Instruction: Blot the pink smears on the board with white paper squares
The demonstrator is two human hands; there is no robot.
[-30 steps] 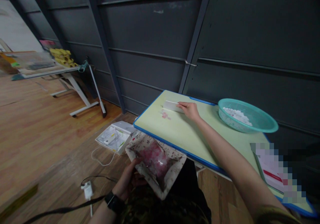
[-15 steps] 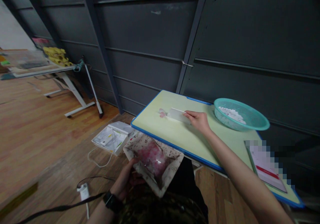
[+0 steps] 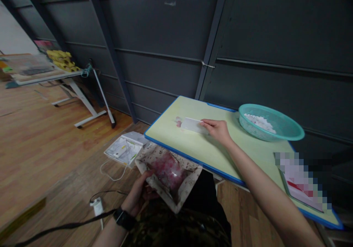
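Observation:
My right hand (image 3: pixel 218 130) reaches over the pale green table (image 3: pixel 198 149) and grips a flat white card (image 3: pixel 193 125) by its right end. The card's left edge lies against a small heap of pink bits (image 3: pixel 179 122) on the tabletop. Below the table's near edge, my left hand (image 3: pixel 140 196) holds a stained paper tray (image 3: pixel 168 173) from underneath. The tray carries a clear bag of pink material. A black watch (image 3: pixel 124 218) is on that wrist.
A teal basket (image 3: pixel 271 123) with white pieces stands at the table's back right. Papers (image 3: pixel 302 182) lie at its right end. On the wooden floor sit an open white box (image 3: pixel 125 149), a charger with cable (image 3: pixel 97 206), and a second table (image 3: pixel 52 74) far left.
My right hand has slid the white card towards me and to the left across the table, up against the pink bits. The tray in my left hand has barely moved.

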